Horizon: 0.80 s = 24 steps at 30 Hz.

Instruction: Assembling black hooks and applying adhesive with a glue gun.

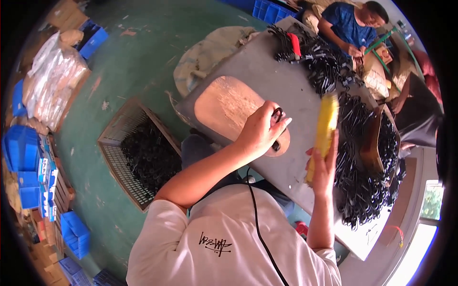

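Leaning over a grey worktable [267, 76], the person has the left hand [260, 131] closed around a small black tool [276, 117], which looks like a pair of scissors, though most of it is hidden by the fingers. That hand rests on a worn wooden board [224, 107] lying on the near left part of the table, and the tool sits right over the board's rounded end. The right hand [324, 169] is wrapped around the lower part of a yellow brush-like thing [326, 126], blurred in the picture, held upright above the table just right of the board; whether it touches the table I cannot tell.

Further right on the table lies a big heap of black scissors [367, 186], spreading along its right edge, with a brown wooden piece [372, 143] lying among them. Another heap of black parts [324, 62] sits toward the far end of the table, with one red-handled piece [296, 45] on top of it. Past that far end another person in a blue shirt [348, 26] is bent over their own work.

Left of the table, down on the green floor [138, 52], a mesh basket [114, 157] holds more black pieces. Well beyond the basket, stacks of blue bins [21, 148] and plastic-wrapped bundles [52, 76] line the wall. A black cable [257, 224] runs down the person's white shirt [214, 238]
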Each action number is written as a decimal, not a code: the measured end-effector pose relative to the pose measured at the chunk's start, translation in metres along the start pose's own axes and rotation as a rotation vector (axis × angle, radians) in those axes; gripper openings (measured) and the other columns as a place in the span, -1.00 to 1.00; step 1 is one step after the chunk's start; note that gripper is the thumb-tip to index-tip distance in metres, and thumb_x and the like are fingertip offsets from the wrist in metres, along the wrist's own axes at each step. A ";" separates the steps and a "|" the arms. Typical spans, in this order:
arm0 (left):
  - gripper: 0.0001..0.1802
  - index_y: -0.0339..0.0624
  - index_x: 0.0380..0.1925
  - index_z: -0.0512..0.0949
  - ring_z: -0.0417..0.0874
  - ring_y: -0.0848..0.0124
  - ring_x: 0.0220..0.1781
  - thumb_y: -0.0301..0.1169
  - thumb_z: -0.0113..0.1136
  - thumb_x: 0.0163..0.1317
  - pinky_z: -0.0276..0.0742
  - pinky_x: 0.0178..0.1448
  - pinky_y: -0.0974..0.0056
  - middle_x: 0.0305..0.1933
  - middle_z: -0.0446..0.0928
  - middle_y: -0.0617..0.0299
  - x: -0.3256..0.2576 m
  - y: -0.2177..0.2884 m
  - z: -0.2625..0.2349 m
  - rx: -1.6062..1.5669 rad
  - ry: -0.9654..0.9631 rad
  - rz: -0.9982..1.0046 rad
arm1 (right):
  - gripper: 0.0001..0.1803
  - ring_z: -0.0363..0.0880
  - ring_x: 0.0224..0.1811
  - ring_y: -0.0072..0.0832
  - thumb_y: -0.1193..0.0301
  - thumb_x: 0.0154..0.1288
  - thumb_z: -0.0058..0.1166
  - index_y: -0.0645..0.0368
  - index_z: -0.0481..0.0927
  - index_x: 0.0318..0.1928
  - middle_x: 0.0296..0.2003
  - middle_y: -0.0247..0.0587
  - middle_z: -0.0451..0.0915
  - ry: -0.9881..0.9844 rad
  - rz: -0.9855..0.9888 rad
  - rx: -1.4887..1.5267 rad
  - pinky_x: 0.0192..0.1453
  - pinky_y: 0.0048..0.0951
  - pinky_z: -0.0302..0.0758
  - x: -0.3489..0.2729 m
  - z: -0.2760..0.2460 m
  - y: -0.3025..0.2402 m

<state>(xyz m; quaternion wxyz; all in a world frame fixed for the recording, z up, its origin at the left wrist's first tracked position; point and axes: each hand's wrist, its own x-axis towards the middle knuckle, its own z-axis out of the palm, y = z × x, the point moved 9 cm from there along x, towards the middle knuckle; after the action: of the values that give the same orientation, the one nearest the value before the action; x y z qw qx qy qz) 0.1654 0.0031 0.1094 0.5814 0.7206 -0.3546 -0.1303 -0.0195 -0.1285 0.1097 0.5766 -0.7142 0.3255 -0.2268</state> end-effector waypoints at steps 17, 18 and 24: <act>-0.78 -0.30 -0.27 0.46 0.70 0.19 -0.34 -0.37 0.23 0.37 0.56 -0.27 0.15 -0.35 0.62 0.04 -0.006 0.013 0.018 0.124 -0.093 0.202 | -0.16 0.60 0.04 0.22 0.43 0.40 -0.02 -0.28 -0.10 0.56 0.08 0.29 0.57 -0.231 0.359 -0.342 0.03 0.02 0.56 0.001 0.053 0.064; -0.78 -0.30 -0.27 0.46 0.70 0.19 -0.34 -0.37 0.23 0.37 0.56 -0.27 0.15 -0.35 0.62 0.04 -0.009 0.013 0.019 0.117 -0.096 0.209 | -0.16 0.60 0.04 0.22 0.43 0.40 -0.02 -0.28 -0.10 0.56 0.08 0.29 0.57 -0.221 0.358 -0.346 0.03 0.02 0.56 0.001 0.051 0.075; -0.78 -0.25 -0.08 0.41 0.54 0.49 -0.27 -0.50 0.15 0.30 0.52 -0.26 0.35 -0.18 0.49 0.19 -0.032 -0.032 -0.082 -0.191 0.300 -0.106 | -0.33 0.57 -0.02 -0.03 0.31 0.32 0.16 -0.08 0.29 0.42 -0.11 -0.03 0.56 -0.112 -0.267 -0.993 0.05 -0.07 0.53 0.017 0.038 0.072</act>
<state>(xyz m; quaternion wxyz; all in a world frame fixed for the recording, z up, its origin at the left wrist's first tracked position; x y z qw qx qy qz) 0.2033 0.0876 0.0961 0.6860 0.6910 -0.2114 -0.0849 0.0044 -0.1245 0.0304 0.1506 -0.9483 0.2684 -0.0778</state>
